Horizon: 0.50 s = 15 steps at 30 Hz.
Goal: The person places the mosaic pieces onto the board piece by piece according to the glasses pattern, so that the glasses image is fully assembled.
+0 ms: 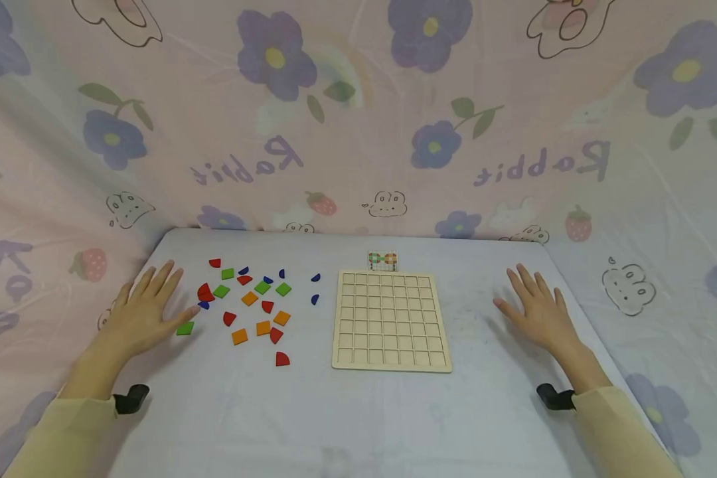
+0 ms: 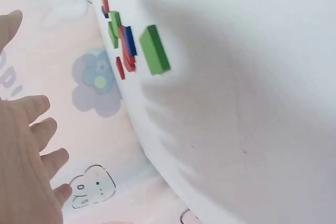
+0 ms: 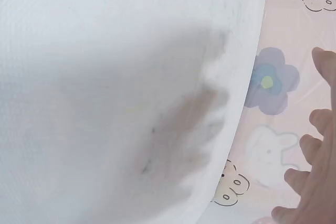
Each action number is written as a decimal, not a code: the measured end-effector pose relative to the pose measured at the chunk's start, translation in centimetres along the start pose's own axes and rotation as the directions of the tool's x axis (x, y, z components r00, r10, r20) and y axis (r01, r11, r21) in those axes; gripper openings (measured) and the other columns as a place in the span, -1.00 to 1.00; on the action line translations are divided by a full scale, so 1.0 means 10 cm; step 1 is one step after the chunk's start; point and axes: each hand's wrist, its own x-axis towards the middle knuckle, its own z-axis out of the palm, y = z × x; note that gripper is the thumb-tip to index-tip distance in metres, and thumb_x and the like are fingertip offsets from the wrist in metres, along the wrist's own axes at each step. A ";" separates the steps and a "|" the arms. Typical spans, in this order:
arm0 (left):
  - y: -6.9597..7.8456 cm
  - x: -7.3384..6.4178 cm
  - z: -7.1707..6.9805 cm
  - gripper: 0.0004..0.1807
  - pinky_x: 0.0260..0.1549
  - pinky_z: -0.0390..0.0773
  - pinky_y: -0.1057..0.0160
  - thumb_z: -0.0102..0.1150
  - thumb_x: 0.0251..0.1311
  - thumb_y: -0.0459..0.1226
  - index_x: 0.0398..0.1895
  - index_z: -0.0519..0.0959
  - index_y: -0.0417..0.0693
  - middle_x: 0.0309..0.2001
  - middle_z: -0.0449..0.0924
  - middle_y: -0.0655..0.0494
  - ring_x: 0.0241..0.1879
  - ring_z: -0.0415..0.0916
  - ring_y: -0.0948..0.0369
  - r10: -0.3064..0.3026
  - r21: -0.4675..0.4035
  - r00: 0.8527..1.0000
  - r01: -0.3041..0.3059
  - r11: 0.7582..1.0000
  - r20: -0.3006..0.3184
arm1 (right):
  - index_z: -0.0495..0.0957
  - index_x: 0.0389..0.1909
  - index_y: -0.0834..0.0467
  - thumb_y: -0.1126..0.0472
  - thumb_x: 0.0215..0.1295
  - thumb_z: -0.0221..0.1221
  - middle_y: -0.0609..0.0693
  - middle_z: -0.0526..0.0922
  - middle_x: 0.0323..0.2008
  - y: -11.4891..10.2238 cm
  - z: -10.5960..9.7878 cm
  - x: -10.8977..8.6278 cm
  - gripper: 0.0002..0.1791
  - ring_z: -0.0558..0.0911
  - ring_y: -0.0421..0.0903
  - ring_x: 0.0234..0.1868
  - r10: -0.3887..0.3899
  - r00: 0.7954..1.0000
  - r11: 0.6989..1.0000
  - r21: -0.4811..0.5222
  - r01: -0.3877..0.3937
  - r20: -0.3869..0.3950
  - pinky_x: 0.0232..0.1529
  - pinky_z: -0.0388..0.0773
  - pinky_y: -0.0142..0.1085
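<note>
My left hand (image 1: 145, 316), fingers spread, hovers over the table's left side and holds nothing. Nearest to its thumb lie a green square tile (image 1: 185, 328) and a blue half-round tile (image 1: 204, 305). Red quarter-round tiles (image 1: 230, 319), orange squares (image 1: 249, 299) and more green and blue tiles are scattered to its right. At the middle lies a wooden grid board (image 1: 390, 321) with bare square cells. A small printed pattern card (image 1: 383, 260) touches its far edge. My right hand (image 1: 540, 311) is held above the table right of the board, fingers spread, with nothing in it.
A white cloth covers the table (image 1: 382, 425). A printed curtain (image 1: 358, 133) with flowers and rabbits hangs at the back and both sides. A black band (image 1: 133, 399) sits at the left wrist, another black band (image 1: 554, 397) at the right.
</note>
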 end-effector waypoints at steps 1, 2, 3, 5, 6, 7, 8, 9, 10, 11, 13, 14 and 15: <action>0.02 0.01 -0.02 0.04 0.44 -0.37 -0.47 0.02 0.43 0.25 0.67 -0.08 -0.22 0.66 -0.21 -0.26 0.60 -0.27 -0.33 0.003 0.000 1.000 -0.003 1.000 -0.006 | -0.05 0.66 0.21 -0.30 0.57 -0.03 0.30 -0.12 0.65 0.00 -0.01 0.00 -0.07 -0.11 0.49 0.58 -0.007 1.000 1.000 -0.002 0.007 -0.009 0.38 -0.27 0.55; 0.04 0.02 -0.03 0.03 0.44 -0.36 -0.46 0.02 0.43 0.25 0.68 -0.08 -0.20 0.66 -0.20 -0.25 0.60 -0.25 -0.33 0.009 -0.002 1.000 -0.009 1.000 -0.013 | -0.05 0.66 0.22 -0.29 0.57 -0.02 0.30 -0.11 0.65 -0.01 -0.01 0.00 -0.07 -0.10 0.49 0.58 -0.013 1.000 1.000 -0.004 0.013 -0.018 0.39 -0.26 0.54; 0.06 0.03 -0.05 0.02 0.45 -0.37 -0.45 0.02 0.44 0.24 0.68 -0.09 -0.18 0.66 -0.19 -0.24 0.60 -0.24 -0.32 0.015 -0.007 1.000 -0.015 1.000 -0.019 | -0.05 0.66 0.22 -0.29 0.57 -0.02 0.30 -0.10 0.64 -0.02 -0.01 0.01 -0.07 -0.08 0.49 0.57 -0.021 0.999 1.000 -0.008 0.020 -0.028 0.40 -0.24 0.53; 0.10 0.05 -0.07 0.00 0.46 -0.34 -0.44 0.03 0.45 0.23 0.68 -0.07 -0.15 0.66 -0.16 -0.22 0.59 -0.20 -0.31 0.026 -0.019 0.999 -0.027 0.999 -0.035 | -0.05 0.66 0.22 -0.27 0.57 -0.01 0.29 -0.10 0.64 -0.04 -0.01 0.01 -0.08 -0.05 0.48 0.57 -0.035 0.998 0.999 -0.017 0.035 -0.048 0.41 -0.20 0.51; 0.13 0.06 -0.08 -0.01 0.46 -0.31 -0.44 0.04 0.45 0.21 0.68 -0.05 -0.14 0.66 -0.15 -0.21 0.59 -0.17 -0.30 0.036 -0.023 0.998 -0.037 0.999 -0.045 | -0.04 0.66 0.23 -0.26 0.57 -0.01 0.29 -0.09 0.64 -0.05 -0.02 0.01 -0.08 -0.04 0.48 0.57 -0.041 0.997 0.999 -0.015 0.041 -0.057 0.43 -0.19 0.49; 0.15 0.07 -0.09 -0.02 0.46 -0.26 -0.44 0.07 0.44 0.19 0.68 -0.02 -0.14 0.66 -0.11 -0.21 0.58 -0.13 -0.30 0.049 -0.028 0.997 -0.051 0.998 -0.060 | -0.03 0.65 0.24 -0.26 0.57 0.00 0.29 -0.09 0.65 -0.07 -0.02 0.02 -0.08 -0.04 0.47 0.57 -0.048 0.997 0.999 -0.011 0.047 -0.066 0.44 -0.18 0.47; 0.17 0.09 -0.09 -0.04 0.46 -0.20 -0.44 0.12 0.42 0.16 0.66 0.03 -0.15 0.65 -0.07 -0.21 0.56 -0.08 -0.31 0.066 -0.033 0.995 -0.069 0.997 -0.077 | -0.02 0.65 0.24 -0.25 0.57 0.01 0.28 -0.10 0.65 -0.09 -0.02 0.02 -0.08 -0.02 0.46 0.57 -0.055 0.996 0.998 -0.009 0.055 -0.074 0.45 -0.17 0.45; 0.20 0.11 -0.09 -0.06 0.45 -0.13 -0.44 0.16 0.41 0.14 0.65 0.08 -0.17 0.64 -0.03 -0.21 0.55 -0.03 -0.30 0.083 -0.035 0.992 -0.087 0.996 -0.096 | -0.02 0.65 0.25 -0.24 0.57 0.02 0.28 -0.09 0.65 -0.11 -0.02 0.02 -0.09 -0.01 0.46 0.57 -0.064 0.995 0.998 -0.006 0.064 -0.082 0.46 -0.16 0.43; 0.22 0.12 -0.09 -0.08 0.43 -0.06 -0.44 0.21 0.38 0.11 0.63 0.13 -0.18 0.62 0.02 -0.21 0.53 0.01 -0.29 0.098 -0.037 0.989 -0.103 0.994 -0.112 | -0.01 0.65 0.25 -0.23 0.57 0.03 0.28 -0.09 0.65 -0.14 -0.02 0.02 -0.09 0.00 0.46 0.57 -0.073 0.993 0.997 -0.002 0.073 -0.088 0.48 -0.16 0.41; 0.25 0.14 -0.09 -0.09 0.40 0.01 -0.43 0.25 0.36 0.07 0.61 0.17 -0.19 0.61 0.06 -0.21 0.51 0.06 -0.29 0.114 -0.039 0.985 -0.120 0.992 -0.128 | -0.01 0.65 0.26 -0.23 0.57 0.04 0.28 -0.09 0.65 -0.16 -0.02 0.02 -0.08 0.00 0.45 0.57 -0.081 0.992 0.997 0.003 0.082 -0.092 0.49 -0.16 0.39; 0.30 0.18 -0.09 -0.13 0.36 0.11 -0.40 0.33 0.30 0.00 0.56 0.26 -0.22 0.57 0.15 -0.21 0.46 0.15 -0.28 0.142 -0.044 0.976 -0.151 0.988 -0.163 | -0.02 0.65 0.26 -0.21 0.56 0.07 0.28 -0.08 0.65 -0.22 -0.02 0.02 -0.08 -0.01 0.43 0.58 -0.100 0.990 0.995 0.013 0.101 -0.096 0.51 -0.17 0.36; 0.33 0.19 -0.09 -0.14 0.34 0.15 -0.40 0.35 0.28 -0.03 0.54 0.28 -0.22 0.56 0.18 -0.21 0.44 0.18 -0.28 0.152 -0.048 0.973 -0.162 0.986 -0.176 | -0.02 0.65 0.26 -0.20 0.56 0.07 0.28 -0.08 0.65 -0.25 -0.02 0.02 -0.08 -0.01 0.42 0.59 -0.110 0.989 0.994 0.013 0.112 -0.096 0.52 -0.17 0.34; 0.36 0.20 -0.09 -0.16 0.33 0.17 -0.40 0.37 0.27 -0.05 0.53 0.31 -0.22 0.54 0.21 -0.20 0.42 0.22 -0.27 0.159 -0.053 0.969 -0.172 0.984 -0.187 | -0.02 0.65 0.27 -0.19 0.56 0.09 0.29 -0.07 0.64 -0.28 -0.01 0.02 -0.08 -0.01 0.41 0.59 -0.121 0.988 0.992 0.014 0.123 -0.097 0.52 -0.16 0.34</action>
